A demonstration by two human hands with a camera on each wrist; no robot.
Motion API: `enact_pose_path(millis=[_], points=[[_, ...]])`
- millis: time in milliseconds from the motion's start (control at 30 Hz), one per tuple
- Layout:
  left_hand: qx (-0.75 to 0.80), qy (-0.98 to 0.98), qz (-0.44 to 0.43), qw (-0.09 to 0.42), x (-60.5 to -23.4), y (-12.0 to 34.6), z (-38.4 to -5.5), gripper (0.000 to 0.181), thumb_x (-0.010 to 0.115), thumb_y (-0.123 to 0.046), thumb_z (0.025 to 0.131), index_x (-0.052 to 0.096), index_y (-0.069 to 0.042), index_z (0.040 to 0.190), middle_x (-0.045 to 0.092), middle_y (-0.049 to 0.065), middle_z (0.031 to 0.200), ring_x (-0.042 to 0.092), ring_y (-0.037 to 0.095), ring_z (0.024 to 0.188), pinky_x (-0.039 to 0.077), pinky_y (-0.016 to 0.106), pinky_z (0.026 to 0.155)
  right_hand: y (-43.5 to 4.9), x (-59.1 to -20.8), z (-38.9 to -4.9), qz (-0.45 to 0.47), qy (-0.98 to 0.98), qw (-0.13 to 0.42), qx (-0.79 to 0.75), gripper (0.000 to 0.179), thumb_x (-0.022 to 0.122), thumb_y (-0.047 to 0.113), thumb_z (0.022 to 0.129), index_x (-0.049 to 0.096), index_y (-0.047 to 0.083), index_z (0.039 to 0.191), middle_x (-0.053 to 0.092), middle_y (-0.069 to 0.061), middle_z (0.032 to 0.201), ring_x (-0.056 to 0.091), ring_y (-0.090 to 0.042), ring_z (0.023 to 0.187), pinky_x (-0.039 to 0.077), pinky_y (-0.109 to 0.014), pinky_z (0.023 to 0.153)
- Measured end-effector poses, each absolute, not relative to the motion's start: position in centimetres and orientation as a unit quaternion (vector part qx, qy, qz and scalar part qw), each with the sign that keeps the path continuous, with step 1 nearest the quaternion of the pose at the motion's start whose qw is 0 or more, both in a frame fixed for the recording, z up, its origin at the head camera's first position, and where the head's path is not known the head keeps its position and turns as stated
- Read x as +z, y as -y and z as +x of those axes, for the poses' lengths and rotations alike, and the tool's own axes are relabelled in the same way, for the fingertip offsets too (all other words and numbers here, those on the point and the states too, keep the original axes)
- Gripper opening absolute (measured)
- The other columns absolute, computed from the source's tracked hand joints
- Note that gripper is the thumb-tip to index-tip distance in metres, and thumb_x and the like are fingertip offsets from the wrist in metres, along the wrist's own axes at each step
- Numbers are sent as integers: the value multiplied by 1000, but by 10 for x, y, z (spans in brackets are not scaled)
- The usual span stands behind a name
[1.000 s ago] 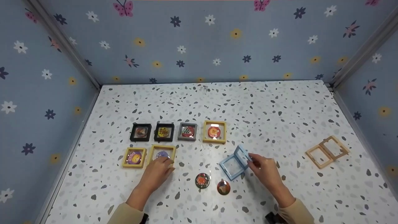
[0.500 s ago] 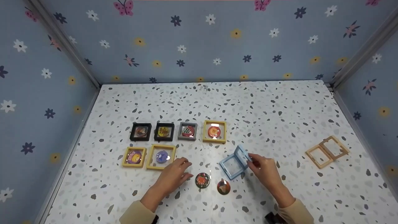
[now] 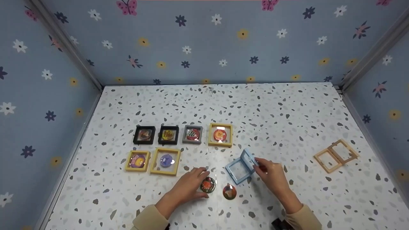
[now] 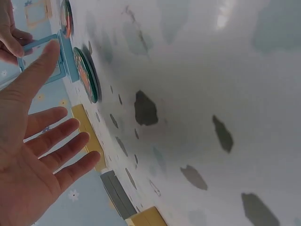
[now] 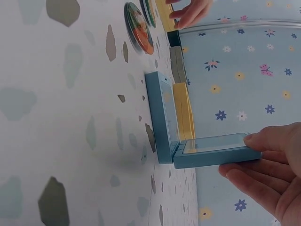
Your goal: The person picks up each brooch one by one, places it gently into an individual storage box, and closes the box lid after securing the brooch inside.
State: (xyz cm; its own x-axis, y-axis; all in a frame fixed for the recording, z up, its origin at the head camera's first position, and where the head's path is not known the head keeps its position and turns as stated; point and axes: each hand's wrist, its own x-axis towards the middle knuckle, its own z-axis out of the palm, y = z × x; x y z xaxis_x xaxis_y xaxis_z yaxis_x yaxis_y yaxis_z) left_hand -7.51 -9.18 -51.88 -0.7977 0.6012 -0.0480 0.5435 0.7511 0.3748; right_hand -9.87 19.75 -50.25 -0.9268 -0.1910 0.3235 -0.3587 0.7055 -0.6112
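Note:
My right hand (image 3: 273, 176) pinches the raised half of a light blue hinged display frame (image 3: 239, 171) between thumb and fingers. The frame's other half lies flat on the table, and clear film spans each half, as the right wrist view shows. My left hand (image 3: 188, 187), fingers spread and relaxed, reaches around a round badge (image 3: 208, 185) with a dark green rim and a red picture. In the left wrist view the thumb and fingers (image 4: 70, 134) stand apart with nothing between them. Just right of that badge lies a second round badge (image 3: 229, 192), reddish brown.
Closed frames holding badges form two rows: two black (image 3: 144, 135), one grey (image 3: 192, 134) and one yellow (image 3: 220, 135) behind, two yellow frames (image 3: 165, 161) in front. An open wooden-coloured frame (image 3: 336, 156) lies far right. Flowered walls (image 3: 204, 41) enclose the speckled table (image 3: 271, 105).
My left hand has left the larger front yellow frame, uncovering its purple badge, and moved right to the green-rimmed badge. My right hand keeps hold of the blue frame in the same place.

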Motion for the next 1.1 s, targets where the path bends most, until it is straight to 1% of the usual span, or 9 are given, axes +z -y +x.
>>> enact_pose_path(millis=[233,300,433,733,933,1100], points=[[156,-929,313,123,-523,85,-75,69,72,-35,69,47,-3,124,44,13,124,43,25,110,39,37,89,-197,-505,-98,154,911,118,365,23,67,-1,73,65,-4,95,66,-11,76,62,-13,63,49,-20,53],[150,-929,316,125,-524,84,-75,67,72,-34,69,48,-3,123,46,12,122,44,24,109,40,36,87,-197,-505,-98,156,909,119,368,22,67,-2,73,65,-4,95,66,-12,76,62,-13,63,49,-20,52],[142,-929,324,111,-525,82,-75,63,73,-31,68,51,-3,119,49,10,117,46,22,104,42,34,83,-197,-505,-98,155,908,116,371,22,67,-1,73,65,-5,95,66,-12,76,62,-13,63,49,-20,53],[151,-926,331,101,-525,78,-76,41,72,-23,72,59,-6,107,51,6,104,49,17,90,44,28,75,-197,-504,-98,158,908,122,368,22,68,-1,73,65,-5,95,66,-11,75,62,-12,62,49,-20,52],[156,-929,312,123,-525,75,-77,39,72,-20,70,58,-4,104,49,7,101,48,17,88,45,30,72,-198,-504,-98,157,910,120,364,22,68,-1,73,65,-5,95,66,-11,76,62,-12,62,49,-20,53],[161,-933,299,121,-521,71,-79,41,73,-16,69,57,-2,104,48,9,102,47,19,87,45,31,71,-198,-504,-98,158,910,118,365,23,67,-1,74,64,-4,96,66,-10,76,62,-12,62,49,-20,53]])
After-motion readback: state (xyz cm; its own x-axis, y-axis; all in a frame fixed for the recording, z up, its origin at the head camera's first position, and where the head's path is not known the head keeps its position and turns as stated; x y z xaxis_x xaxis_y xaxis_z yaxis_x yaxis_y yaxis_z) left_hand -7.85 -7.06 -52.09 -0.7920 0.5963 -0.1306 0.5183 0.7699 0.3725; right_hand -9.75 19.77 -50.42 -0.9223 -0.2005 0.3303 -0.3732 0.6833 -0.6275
